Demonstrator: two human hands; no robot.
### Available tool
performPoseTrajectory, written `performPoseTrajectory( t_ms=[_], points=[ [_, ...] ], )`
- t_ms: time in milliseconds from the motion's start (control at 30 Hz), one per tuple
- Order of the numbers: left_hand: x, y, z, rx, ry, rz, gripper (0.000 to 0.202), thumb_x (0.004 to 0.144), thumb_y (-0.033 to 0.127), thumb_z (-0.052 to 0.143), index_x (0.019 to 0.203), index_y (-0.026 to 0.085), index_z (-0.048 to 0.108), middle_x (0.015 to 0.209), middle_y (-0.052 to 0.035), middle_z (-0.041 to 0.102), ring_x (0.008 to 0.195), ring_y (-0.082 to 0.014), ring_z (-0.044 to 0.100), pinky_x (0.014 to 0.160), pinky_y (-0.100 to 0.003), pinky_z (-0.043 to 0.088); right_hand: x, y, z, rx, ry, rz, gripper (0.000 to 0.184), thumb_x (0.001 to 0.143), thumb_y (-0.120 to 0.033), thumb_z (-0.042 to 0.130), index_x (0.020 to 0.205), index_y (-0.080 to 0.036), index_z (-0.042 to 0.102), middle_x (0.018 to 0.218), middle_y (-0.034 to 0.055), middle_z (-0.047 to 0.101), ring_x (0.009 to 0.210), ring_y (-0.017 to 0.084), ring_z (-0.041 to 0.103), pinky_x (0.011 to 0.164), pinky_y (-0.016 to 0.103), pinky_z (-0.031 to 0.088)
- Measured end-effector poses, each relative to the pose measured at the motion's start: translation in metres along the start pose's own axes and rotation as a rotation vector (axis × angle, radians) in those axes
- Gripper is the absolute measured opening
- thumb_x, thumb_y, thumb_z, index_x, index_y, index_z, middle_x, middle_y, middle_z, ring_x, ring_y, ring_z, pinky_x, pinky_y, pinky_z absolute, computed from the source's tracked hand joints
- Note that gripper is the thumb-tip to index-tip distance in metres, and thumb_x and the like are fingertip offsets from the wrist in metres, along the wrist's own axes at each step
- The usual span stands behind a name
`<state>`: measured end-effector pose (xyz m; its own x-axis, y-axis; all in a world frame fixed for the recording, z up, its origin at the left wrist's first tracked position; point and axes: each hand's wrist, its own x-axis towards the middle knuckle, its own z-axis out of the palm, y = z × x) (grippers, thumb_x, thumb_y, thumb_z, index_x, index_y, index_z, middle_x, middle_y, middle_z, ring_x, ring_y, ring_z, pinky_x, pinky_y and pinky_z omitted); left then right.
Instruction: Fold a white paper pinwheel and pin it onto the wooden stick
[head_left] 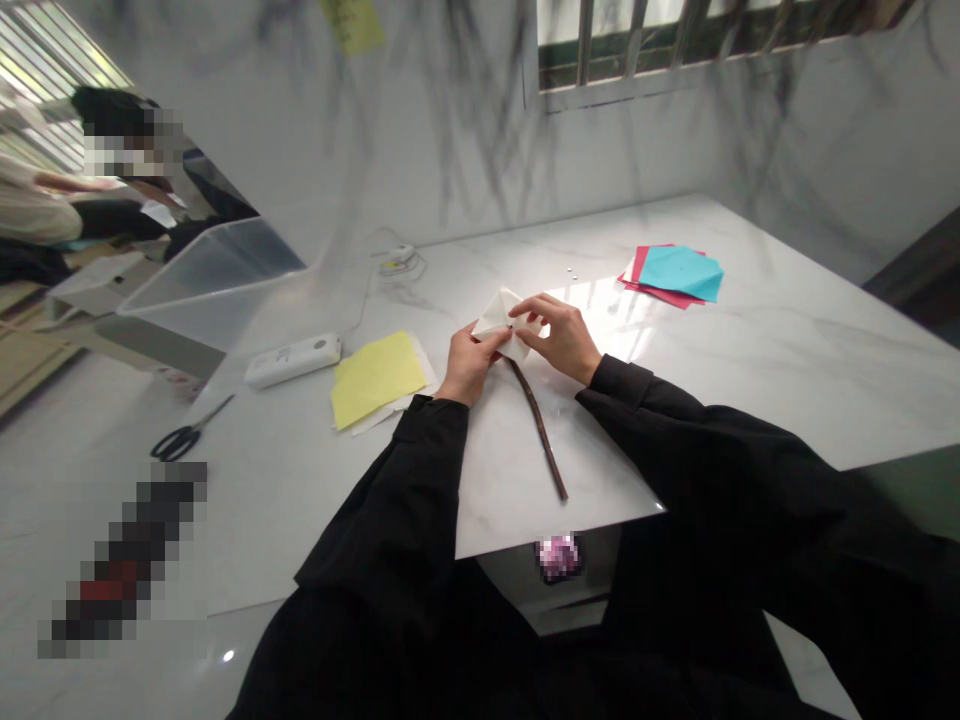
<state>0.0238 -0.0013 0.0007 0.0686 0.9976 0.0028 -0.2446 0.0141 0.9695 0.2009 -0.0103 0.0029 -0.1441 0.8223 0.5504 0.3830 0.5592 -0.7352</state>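
A folded white paper piece (501, 312) is held above the white marble table (750, 380) between both of my hands. My left hand (469, 365) pinches its lower left side, fingers closed. My right hand (559, 335) grips its right side with curled fingers. A thin dark brown stick (541, 437) runs from under the paper toward me and lies on the table. Both of my arms are in black sleeves.
A yellow sheet (375, 378) over white paper lies to the left, with a white remote-like device (292, 360) and black scissors (184, 435) beyond. Blue and red sheets (679, 273) lie far right. A clear plastic bin (210, 275) stands at the left; a person sits behind it.
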Motion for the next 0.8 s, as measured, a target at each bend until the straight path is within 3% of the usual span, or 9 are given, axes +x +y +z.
performPoseTrajectory(
  t_ms=[133, 433, 633, 800],
  points=[
    [0.0010, -0.0024, 0.0005, 0.017, -0.024, 0.027, 0.052, 0.057, 0.036, 0.101, 0.098, 0.014, 0.078, 0.088, -0.0054, 0.079, 0.081, -0.0205, 0.070, 0.075, -0.032, 0.058, 0.0012, -0.0011, -0.0023, 0.016, -0.046, -0.018, 0.016, 0.094, -0.017, 0.067, 0.104, -0.025, 0.078, 0.108, 0.0052, 0.072, 0.091, 0.019, 0.067, 0.087, 0.033, 0.056],
    [0.0028, -0.0017, -0.0008, 0.036, -0.045, 0.034, 0.061, 0.053, 0.051, 0.105, 0.095, 0.014, 0.079, 0.088, -0.0065, 0.078, 0.080, -0.0212, 0.070, 0.077, -0.034, 0.058, 0.0027, -0.0022, -0.0054, 0.053, -0.076, 0.008, 0.013, 0.092, -0.014, 0.073, 0.093, -0.024, 0.080, 0.097, 0.0025, 0.070, 0.084, 0.016, 0.067, 0.083, 0.029, 0.056],
    [0.0043, -0.0053, -0.0020, 0.108, -0.041, 0.079, 0.051, 0.058, 0.047, 0.102, 0.091, 0.014, 0.080, 0.082, -0.0045, 0.076, 0.074, -0.0182, 0.067, 0.069, -0.029, 0.054, 0.0033, 0.0019, -0.0044, 0.020, -0.091, -0.011, 0.009, 0.094, -0.021, 0.072, 0.094, -0.024, 0.081, 0.096, 0.0045, 0.071, 0.082, 0.018, 0.066, 0.082, 0.032, 0.057],
    [0.0021, -0.0037, 0.0003, 0.060, -0.031, 0.059, 0.049, 0.061, 0.047, 0.100, 0.092, 0.015, 0.080, 0.088, -0.0061, 0.079, 0.081, -0.0209, 0.070, 0.074, -0.031, 0.057, 0.0045, 0.0033, -0.0055, 0.017, -0.093, 0.009, 0.011, 0.093, -0.026, 0.072, 0.098, -0.025, 0.083, 0.096, 0.0058, 0.071, 0.083, 0.019, 0.065, 0.087, 0.035, 0.059]
  ],
)
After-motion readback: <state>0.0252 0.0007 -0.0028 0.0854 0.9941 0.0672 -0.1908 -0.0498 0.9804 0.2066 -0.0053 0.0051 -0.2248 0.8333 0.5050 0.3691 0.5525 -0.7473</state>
